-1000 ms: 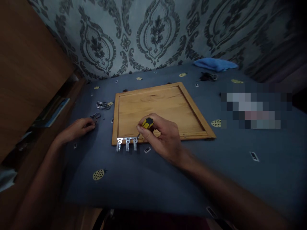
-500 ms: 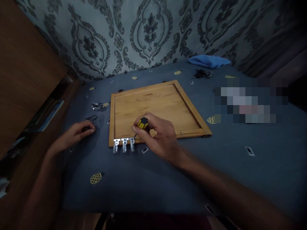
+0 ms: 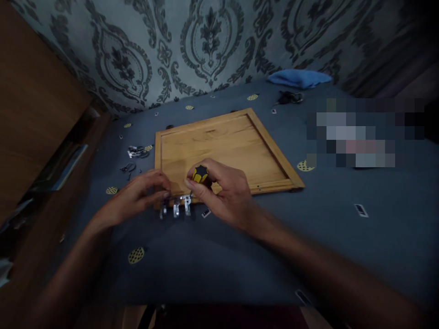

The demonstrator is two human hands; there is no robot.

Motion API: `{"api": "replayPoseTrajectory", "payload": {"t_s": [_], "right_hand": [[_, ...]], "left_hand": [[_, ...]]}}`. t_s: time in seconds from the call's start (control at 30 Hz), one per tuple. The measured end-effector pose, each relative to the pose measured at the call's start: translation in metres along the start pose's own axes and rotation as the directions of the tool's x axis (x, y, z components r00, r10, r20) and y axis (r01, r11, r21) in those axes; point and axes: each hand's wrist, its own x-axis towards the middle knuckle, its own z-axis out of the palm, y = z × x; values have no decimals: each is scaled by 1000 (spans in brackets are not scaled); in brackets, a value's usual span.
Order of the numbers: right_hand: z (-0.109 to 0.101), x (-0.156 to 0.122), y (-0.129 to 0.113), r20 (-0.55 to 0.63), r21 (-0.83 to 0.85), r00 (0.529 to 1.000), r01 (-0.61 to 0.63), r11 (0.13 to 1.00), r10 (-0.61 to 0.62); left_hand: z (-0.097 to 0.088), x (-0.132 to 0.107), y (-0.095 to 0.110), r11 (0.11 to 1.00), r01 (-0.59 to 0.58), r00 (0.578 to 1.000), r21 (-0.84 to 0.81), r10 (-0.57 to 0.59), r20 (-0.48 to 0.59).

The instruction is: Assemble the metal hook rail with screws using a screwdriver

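Note:
My right hand [image 3: 222,192] grips a screwdriver [image 3: 200,174] with a yellow and black handle, held tilted with its shaft pointing down. Its tip, mostly hidden by my fingers, is at the right end of a shiny metal hook rail [image 3: 185,198] with three hooks. That rail lies along the near left edge of a framed wooden panel [image 3: 209,153], its hooks hanging past the edge. Curled fingers and thumb of my left hand [image 3: 140,194] close at the rail's left end and cover part of it; their exact contact is hard to see.
Left of the panel lie shiny metal pieces [image 3: 137,151] and a small dark looped item [image 3: 128,168]. At the back are a blue cloth [image 3: 299,78] and a black object [image 3: 290,97]. Wooden furniture [image 3: 37,114] borders the left side; a patterned wall [image 3: 211,41] stands behind.
My left hand has moved right from the tablecloth to the rail's left end. The screwdriver stays at the rail's right end in my right hand. The view has shifted slightly.

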Motion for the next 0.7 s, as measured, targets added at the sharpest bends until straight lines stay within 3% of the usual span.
{"api": "replayPoseTrajectory", "payload": {"t_s": [0.2, 0.47, 0.7], "right_hand": [[0, 2, 0, -19, 33, 1000, 21, 999, -20], [0, 1, 1, -26, 54, 999, 23, 998, -22], [0, 1, 2, -32, 39, 999, 23, 999, -22]], "left_hand": [[12, 19, 6, 993, -104, 991, 59, 99, 86], [19, 26, 12, 998, -59, 982, 30, 52, 179], [20, 29, 11, 998, -29, 982, 52, 18, 187]]}}
